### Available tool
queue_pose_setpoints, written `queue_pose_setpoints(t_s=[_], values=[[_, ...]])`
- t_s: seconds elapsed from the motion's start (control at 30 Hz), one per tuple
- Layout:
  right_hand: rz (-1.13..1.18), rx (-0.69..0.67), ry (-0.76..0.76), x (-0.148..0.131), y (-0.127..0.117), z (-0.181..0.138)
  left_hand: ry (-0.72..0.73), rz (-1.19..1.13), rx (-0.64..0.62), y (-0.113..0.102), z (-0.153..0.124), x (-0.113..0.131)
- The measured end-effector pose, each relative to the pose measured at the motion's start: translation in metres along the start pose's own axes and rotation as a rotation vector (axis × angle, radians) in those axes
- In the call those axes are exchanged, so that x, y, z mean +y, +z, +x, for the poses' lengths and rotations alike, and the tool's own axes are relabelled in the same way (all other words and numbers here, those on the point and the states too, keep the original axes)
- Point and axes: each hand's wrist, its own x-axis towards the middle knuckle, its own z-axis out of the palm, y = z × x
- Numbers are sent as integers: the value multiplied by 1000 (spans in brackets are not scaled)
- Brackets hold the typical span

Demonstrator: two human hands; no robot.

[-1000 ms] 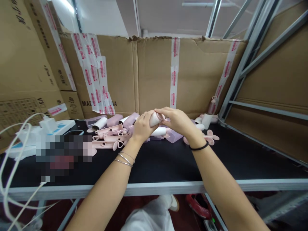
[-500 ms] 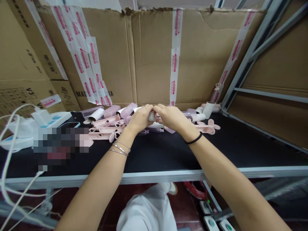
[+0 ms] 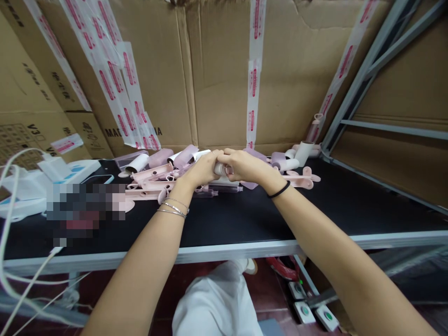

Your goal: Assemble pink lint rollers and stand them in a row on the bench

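My left hand (image 3: pixel 203 169) and my right hand (image 3: pixel 244 165) meet above the middle of the black work surface. Both are closed on a small white cylindrical piece (image 3: pixel 220 169), whose rounded side shows between them. A pinkish part touches its right end, mostly covered by my right fingers. Around my hands lie loose plastic parts: a long pink handle-like piece (image 3: pixel 149 192), a translucent pink shell (image 3: pixel 185 157) and a white tube (image 3: pixel 137 163). Just right of my right hand is another pink piece (image 3: pixel 301 178) with rounded lobes.
Behind the surface stands a tall taped cardboard sheet (image 3: pixel 220 84). A white power strip (image 3: pixel 80 173) with chargers and cables occupies the left, beside a blurred-out patch. A metal frame (image 3: pixel 364 79) rises at right. Near it stand a white tube (image 3: pixel 305 153) and a clear pink piece (image 3: pixel 315 128).
The view has tilted slightly downward. My hands stay together on the white piece, with the fingers shifted a little and more of its side showing.
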Motion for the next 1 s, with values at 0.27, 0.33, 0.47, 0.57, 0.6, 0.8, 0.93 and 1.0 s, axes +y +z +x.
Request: queue_pose_setpoints(t_s=[0.27, 0.33, 0.47, 0.57, 0.6, 0.8, 0.93, 1.0], values=[[154, 60, -30, 7, 8, 2, 0, 11, 5, 1, 1, 2], [168, 67, -32, 7, 9, 2, -14, 20, -5, 0, 1, 5], [173, 63, -30, 7, 7, 1, -24, -7, -17, -2, 2, 10], [155, 44, -59, 9, 9, 1, -1, -38, -46, -3, 2, 9], [146, 36, -70, 10, 11, 1, 7, -40, -54, -3, 1, 7], [94, 76, 63, 13, 18, 0, -51, -61, 76, -3, -4, -1], [124, 161, 137, 15, 17, -3, -89, -134, 182, -1, -5, 2], [171, 188, 135, 17, 17, -4, -104, -169, 197, -1, -5, 3]])
